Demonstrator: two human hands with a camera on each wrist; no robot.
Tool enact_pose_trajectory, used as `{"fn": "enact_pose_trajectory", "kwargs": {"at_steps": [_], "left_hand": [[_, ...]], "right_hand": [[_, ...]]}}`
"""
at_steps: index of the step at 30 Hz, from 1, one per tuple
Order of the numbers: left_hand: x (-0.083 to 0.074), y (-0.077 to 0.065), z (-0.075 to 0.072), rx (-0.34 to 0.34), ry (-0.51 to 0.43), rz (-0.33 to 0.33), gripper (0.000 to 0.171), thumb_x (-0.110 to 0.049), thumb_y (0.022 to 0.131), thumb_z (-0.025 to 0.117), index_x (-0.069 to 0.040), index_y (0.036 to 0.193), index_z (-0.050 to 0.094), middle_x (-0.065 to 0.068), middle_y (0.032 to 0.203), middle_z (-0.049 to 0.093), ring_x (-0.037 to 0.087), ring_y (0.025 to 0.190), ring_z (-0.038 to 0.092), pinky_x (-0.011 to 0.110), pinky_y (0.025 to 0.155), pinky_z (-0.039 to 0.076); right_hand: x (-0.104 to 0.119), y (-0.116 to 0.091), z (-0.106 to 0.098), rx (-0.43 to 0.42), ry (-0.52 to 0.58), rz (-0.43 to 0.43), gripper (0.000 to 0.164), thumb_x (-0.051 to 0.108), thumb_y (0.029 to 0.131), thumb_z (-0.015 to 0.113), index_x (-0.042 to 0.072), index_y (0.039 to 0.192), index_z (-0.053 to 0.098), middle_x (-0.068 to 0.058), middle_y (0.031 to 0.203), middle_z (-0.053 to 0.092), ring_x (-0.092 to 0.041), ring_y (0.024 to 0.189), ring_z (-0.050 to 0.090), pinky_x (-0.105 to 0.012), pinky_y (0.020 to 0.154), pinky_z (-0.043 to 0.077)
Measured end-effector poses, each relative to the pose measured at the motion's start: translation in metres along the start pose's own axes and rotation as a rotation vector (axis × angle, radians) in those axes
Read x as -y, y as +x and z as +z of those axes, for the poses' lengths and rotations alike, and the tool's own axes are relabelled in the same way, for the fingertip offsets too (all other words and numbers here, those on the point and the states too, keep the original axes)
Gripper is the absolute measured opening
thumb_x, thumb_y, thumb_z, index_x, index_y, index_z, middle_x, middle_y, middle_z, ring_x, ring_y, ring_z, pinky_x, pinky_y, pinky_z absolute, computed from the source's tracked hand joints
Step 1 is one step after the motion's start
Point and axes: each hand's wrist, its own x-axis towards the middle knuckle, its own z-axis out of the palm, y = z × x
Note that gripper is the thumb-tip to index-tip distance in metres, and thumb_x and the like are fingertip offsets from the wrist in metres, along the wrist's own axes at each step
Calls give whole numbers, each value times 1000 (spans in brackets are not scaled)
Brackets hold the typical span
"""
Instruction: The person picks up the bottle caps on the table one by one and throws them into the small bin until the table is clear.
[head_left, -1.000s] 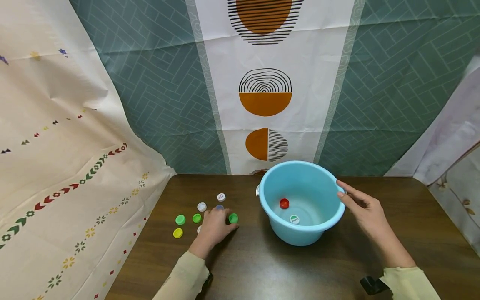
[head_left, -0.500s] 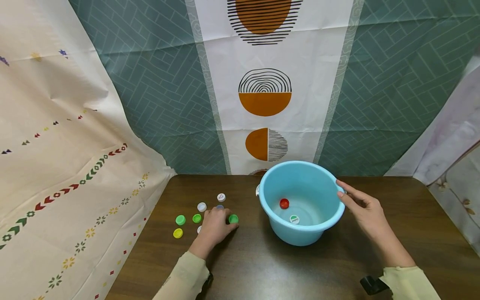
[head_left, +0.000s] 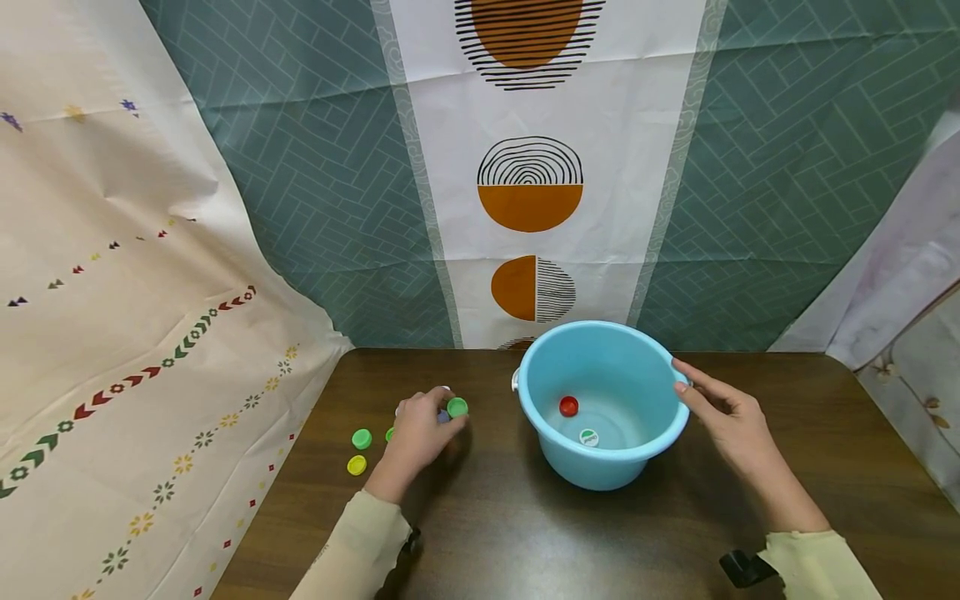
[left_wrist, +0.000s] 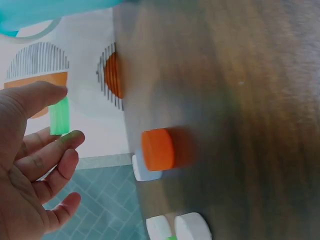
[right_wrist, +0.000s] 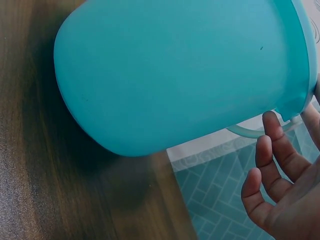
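Observation:
My left hand (head_left: 420, 429) pinches a green bottle cap (head_left: 457, 407) between thumb and fingers, above the table. In the left wrist view the cap (left_wrist: 59, 116) is held edge-on, clear of the tabletop. Below the hand lies a bluish cap (head_left: 443, 416), partly covered; an orange-looking cap (left_wrist: 158, 149) stands near there in the left wrist view. My right hand (head_left: 726, 414) holds the right rim of a light blue bucket (head_left: 600, 471). Inside it lie a red cap (head_left: 568, 407) and a white cap with green print (head_left: 588, 437).
Left of my left hand lie a green cap (head_left: 362, 439) and a yellow cap (head_left: 356, 465). White caps (left_wrist: 193, 227) show in the left wrist view. The wooden table (head_left: 495, 533) ends at a patterned cloth (head_left: 525, 208) behind.
My left hand has lifted the green cap off the table and moved slightly up and left with it. The right hand and bucket stay as they were.

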Motion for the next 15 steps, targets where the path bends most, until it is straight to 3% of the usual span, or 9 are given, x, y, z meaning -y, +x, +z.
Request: {"fn": "enact_pose_trajectory", "kwargs": {"at_steps": [6,10,15], "left_hand": [[-8,5,-11,-26,-184,-74,28,-30,83,76,-14,104,66,-1,87,66,20,78,61,36,70,50],[-13,9,-16,-63,-281,-68,27,-27,83,77,-14,105,67,-2,88,65,24,80,64,34,68,51],[-22,13,-23,-120,-380,-75,29,-28,82,79,-15,106,69,-3,87,64,19,76,62,30,60,53]], "right_hand": [[2,0,0,-2,2,-2,48,36,97,60,20,142,54,-8,125,63,-8,98,62,-19,75,53],[2,0,0,-2,-5,4,48,36,97,60,21,142,54,-6,128,62,-7,99,62,-19,75,53],[1,0,1,-4,-11,8,48,36,97,60,21,142,53,-7,129,62,-4,99,61,-18,75,52]]}}
